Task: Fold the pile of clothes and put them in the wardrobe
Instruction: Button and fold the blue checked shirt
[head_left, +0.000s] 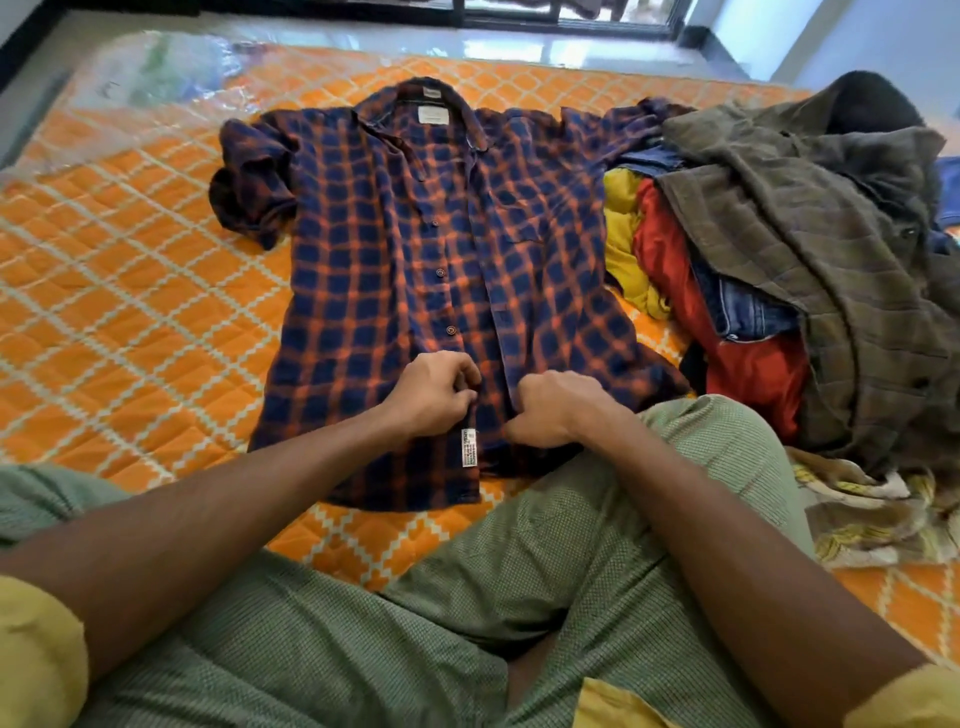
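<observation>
A navy and orange checked shirt (395, 249) lies spread front-up on the orange quilted bed, collar at the far end, its left sleeve bunched at the side. My left hand (434, 389) pinches the button edge of the shirt near the hem. My right hand (550, 410) grips the other front edge just beside it. To the right lies the pile of clothes (789, 270): an olive checked shirt on top, with red, yellow and denim pieces under it. The shirt's right sleeve runs under that pile.
The orange bedcover (130, 312) with a white diamond pattern spreads to the left. My legs in green shorts (519, 571) rest on the bed in front. A patterned brown and yellow cloth (872, 514) lies at the right. Glossy floor and a dark door frame (566, 21) lie beyond the bed.
</observation>
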